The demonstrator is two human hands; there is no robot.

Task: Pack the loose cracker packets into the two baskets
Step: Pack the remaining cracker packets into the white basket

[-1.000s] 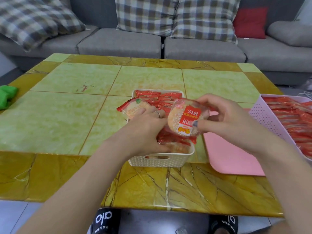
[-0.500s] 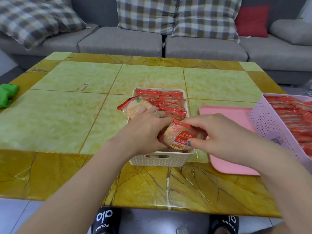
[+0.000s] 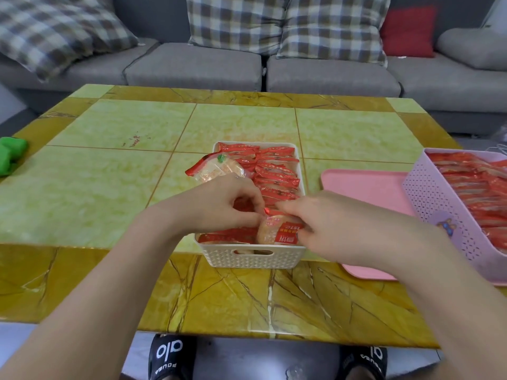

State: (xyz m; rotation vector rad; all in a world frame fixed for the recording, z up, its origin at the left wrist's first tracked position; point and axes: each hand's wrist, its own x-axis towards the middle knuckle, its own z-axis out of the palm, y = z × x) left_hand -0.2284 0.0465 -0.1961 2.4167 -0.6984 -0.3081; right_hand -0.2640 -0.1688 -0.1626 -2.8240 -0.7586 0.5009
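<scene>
Nearest the person, the packet [image 3: 277,232] that the right hand [image 3: 337,229] had held up above the white basket [image 3: 253,257] a second earlier had come down into the basket's near end, just under both hands. The right hand's fingers still pinched its right edge. The left hand [image 3: 219,207], curled over the row, pinched the packet's red top seal and seemed to hold the neighbouring packets back to make room. By my reading the packet was being tucked in, not yet let go.

Just beyond the left hand, one loose packet [image 3: 216,169] lay tilted over the basket's left rim, still unpacked; past the fingertips the far rows stood filled.

Well off to the right of the right hand, the lilac basket [image 3: 439,204] sat full on the pink tray [image 3: 365,187], whose bare surface suggested few packets remained. All rested on the bench [image 3: 109,174].
</scene>
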